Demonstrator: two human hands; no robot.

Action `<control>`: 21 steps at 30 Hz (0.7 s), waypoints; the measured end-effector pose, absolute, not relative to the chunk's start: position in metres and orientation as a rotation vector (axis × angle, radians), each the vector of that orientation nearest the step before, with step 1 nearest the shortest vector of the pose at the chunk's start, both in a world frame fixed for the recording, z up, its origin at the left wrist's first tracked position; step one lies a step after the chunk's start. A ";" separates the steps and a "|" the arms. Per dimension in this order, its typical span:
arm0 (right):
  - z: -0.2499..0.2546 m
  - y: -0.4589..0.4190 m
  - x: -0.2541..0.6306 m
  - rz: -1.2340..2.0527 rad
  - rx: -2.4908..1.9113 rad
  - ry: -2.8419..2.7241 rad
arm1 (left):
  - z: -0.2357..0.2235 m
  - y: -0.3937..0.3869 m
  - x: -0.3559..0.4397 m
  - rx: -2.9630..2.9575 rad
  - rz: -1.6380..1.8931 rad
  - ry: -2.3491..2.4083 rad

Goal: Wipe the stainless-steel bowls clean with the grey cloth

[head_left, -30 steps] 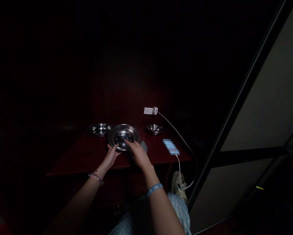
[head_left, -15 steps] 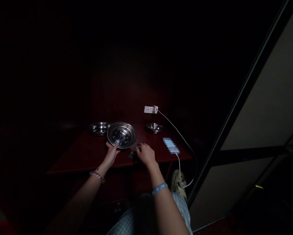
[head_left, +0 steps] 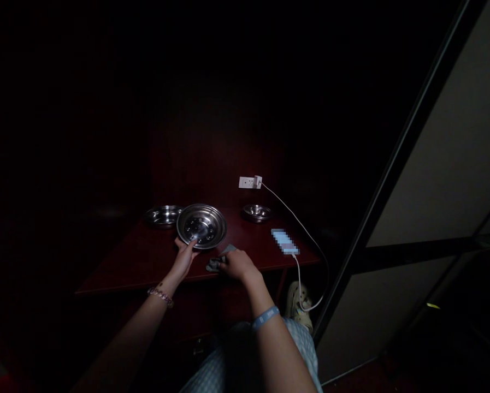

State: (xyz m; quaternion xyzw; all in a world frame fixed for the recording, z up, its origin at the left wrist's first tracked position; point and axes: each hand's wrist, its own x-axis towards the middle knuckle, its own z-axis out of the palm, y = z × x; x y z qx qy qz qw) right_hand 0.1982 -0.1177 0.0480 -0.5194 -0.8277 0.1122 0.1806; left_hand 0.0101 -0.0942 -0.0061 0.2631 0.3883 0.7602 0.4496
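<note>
A shiny steel bowl (head_left: pixel 201 226) is tilted toward me above the dark red table. My left hand (head_left: pixel 184 256) grips its near rim, thumb inside and fingers underneath. Just right of and below the bowl, my right hand (head_left: pixel 237 264) is closed on a grey cloth (head_left: pixel 217 264), which sticks out on both sides of the fingers. The cloth is close to the table's front edge and apart from the bowl. Part of the fingers of each hand is hidden.
A second steel bowl (head_left: pixel 163 216) stands at the back left of the table (head_left: pixel 117 262), a smaller one (head_left: pixel 257 213) at the back right. A phone (head_left: pixel 284 241) lies at right, its white cable (head_left: pixel 296 215) looping to a wall socket (head_left: pixel 245 183) and past the table edge. My shoe (head_left: pixel 296 300) is below.
My right hand has moved slightly left and down with the cloth, and more of the cloth shows now. The left hand and bowl have barely shifted.
</note>
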 end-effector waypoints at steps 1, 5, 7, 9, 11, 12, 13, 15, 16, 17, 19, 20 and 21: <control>0.050 -0.120 0.197 0.302 -1.478 -2.356 | -0.006 -0.094 0.010 0.647 1.880 0.963; 0.049 -0.122 0.192 0.402 -1.430 -2.494 | -0.003 -0.095 0.011 0.647 1.860 0.968; 0.046 -0.121 0.192 0.457 -1.429 -2.521 | -0.002 -0.096 0.011 0.654 1.849 0.982; 0.046 -0.120 0.193 0.439 -1.449 -2.504 | 0.000 -0.096 0.011 0.653 1.847 1.009; 0.049 -0.121 0.196 0.384 -1.429 -2.471 | 0.000 -0.096 0.011 0.649 1.850 1.020; 0.051 -0.121 0.197 0.359 -1.421 -2.454 | 0.000 -0.096 0.011 0.649 1.852 1.013; 0.054 -0.122 0.197 0.342 -1.424 -2.437 | -0.001 -0.096 0.011 0.648 1.856 1.003; 0.060 -0.124 0.198 0.338 -1.463 -2.382 | -0.002 -0.096 0.010 0.655 1.868 0.979; 0.063 -0.124 0.198 0.350 -1.501 -2.333 | -0.003 -0.096 0.010 0.658 1.873 0.972; 0.065 -0.124 0.198 0.363 -1.542 -2.266 | -0.003 -0.095 0.010 0.656 1.877 0.970; 0.069 -0.123 0.200 0.366 -1.613 -2.078 | -0.004 -0.094 0.010 0.648 1.874 0.978; 0.071 -0.121 0.201 0.358 -1.633 -1.966 | -0.004 -0.093 0.009 0.642 1.875 0.983; 0.072 -0.119 0.202 0.351 -1.636 -1.853 | -0.004 -0.092 0.009 0.631 1.882 0.987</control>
